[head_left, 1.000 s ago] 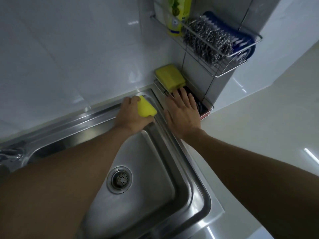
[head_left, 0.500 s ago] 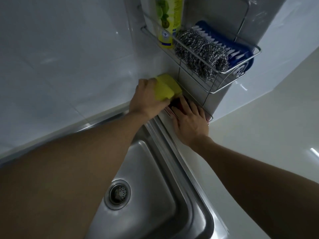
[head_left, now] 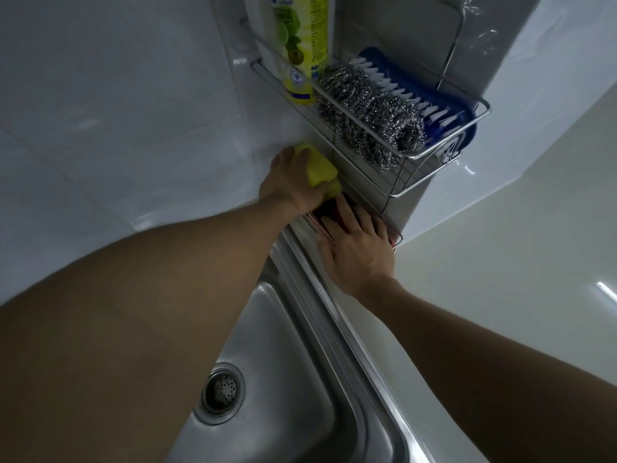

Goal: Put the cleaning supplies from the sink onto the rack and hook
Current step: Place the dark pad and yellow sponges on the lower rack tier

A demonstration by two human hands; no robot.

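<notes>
Sink (head_left: 283, 389): basin lower centre, drain bare.
Left hand (head_left: 289, 182): clenched around yellow sponge (head_left: 320, 169), at the lower rack tier's left end.
Right hand (head_left: 355, 248): fingers spread flat on lower tier.
Upper rack (head_left: 444, 152): detergent bottle (head_left: 302, 45), steel wool (head_left: 367, 115), blue brush (head_left: 437, 101).

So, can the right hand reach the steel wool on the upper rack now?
Probably yes: the right hand lies flat on the lower shelf, holding nothing, and the steel wool sits above it with open space between.

Left hand (head_left: 289, 182) grip closed on yellow sponge (head_left: 320, 168), right hand (head_left: 359, 250) flat on lower rack (head_left: 397, 237)
</notes>
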